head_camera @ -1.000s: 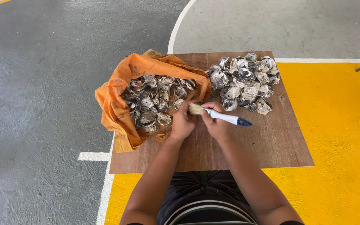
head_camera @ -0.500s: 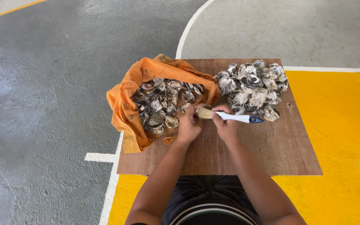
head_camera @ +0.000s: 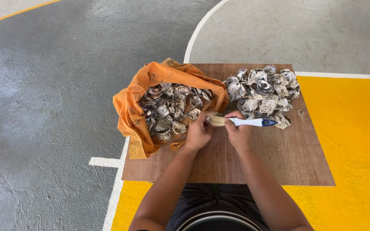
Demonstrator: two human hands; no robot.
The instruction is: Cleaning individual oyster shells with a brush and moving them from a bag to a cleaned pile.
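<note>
Head view: brown wooden board (head_camera: 253,162) on grey concrete floor (head_camera: 56,85) with yellow paint (head_camera: 352,141). Left hand (head_camera: 198,133) grips a shell (head_camera: 206,121), mid-board; right hand (head_camera: 237,130) grips brush (head_camera: 243,122). Orange bag (head_camera: 131,111) at left edge, loose shell pile (head_camera: 262,92) at far right corner.

An orange cloth (head_camera: 129,111) holds grey-white shells (head_camera: 168,109), the brush (head_camera: 245,122) is white with a blue tip, the tabletop (head_camera: 287,158) brown wood, the floor (head_camera: 43,107) grey and yellow.

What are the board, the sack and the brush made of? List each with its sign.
Board: likely plywood, matte brown with visible grain.
Sack: orange cloth, soiled, by its soft folds.
Brush: pale bristles; the glossy white handle with a blue tip looks plastic, held in the right hand.
</note>
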